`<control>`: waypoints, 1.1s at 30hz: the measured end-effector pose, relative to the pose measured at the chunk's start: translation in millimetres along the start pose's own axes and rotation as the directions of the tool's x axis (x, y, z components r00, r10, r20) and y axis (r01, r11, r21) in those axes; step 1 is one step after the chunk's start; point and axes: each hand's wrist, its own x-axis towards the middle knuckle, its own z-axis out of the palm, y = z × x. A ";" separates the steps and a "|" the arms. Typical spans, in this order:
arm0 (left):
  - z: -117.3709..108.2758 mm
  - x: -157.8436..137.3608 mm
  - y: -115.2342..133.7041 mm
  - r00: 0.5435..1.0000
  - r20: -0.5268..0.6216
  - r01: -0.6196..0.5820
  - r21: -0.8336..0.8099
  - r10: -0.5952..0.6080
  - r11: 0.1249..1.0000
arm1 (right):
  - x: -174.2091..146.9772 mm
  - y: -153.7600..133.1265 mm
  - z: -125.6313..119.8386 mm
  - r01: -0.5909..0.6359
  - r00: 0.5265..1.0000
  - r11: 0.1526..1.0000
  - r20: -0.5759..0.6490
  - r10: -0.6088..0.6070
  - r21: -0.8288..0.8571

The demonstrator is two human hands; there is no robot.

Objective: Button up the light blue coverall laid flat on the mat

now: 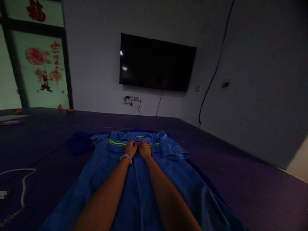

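A blue short-sleeved work shirt [96, 179] with a yellow-green stripe across the chest lies spread front up, its collar [141, 138] at the far end. At the top of the front opening, just below the collar, my left hand [131, 148] and my right hand [145, 149] meet. Both have their fingers pinched together on the shirt's front edges. A small button there, if any, is too dark to make out. My left wrist wears a pale scrunchie [126, 157]. Beneath the shirt, darker blue cloth [80, 142] shows at the left.
Purple matting [216, 150] covers the floor. A white cable [24, 183] curls at the left, and small orange objects [60, 107] sit by the glass door. On the far wall hang a television [156, 62] and sockets with wires [134, 99]. A black cord [211, 80] runs down the right wall.
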 end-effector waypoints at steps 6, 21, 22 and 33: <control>-1.0 -0.3 0.9 1.000 0.001 0.013 -0.003 -0.013 1.000 | -0.1 -1.3 -1.5 -0.001 1.000 1.000 0.001 0.001 -0.009; -1.3 -1.3 4.7 0.997 0.036 0.061 0.016 -0.062 0.998 | 0.0 -2.2 -1.5 -0.011 1.000 1.000 0.004 0.011 -0.005; -1.4 -1.2 4.7 0.997 0.040 0.062 0.016 -0.062 0.998 | 0.0 -2.2 -1.6 -0.011 1.000 1.000 0.005 0.011 -0.003; -2.8 -2.1 4.0 0.997 0.048 0.054 0.003 -0.054 0.999 | 0.5 0.1 -1.0 -0.009 1.000 0.999 0.006 0.009 0.043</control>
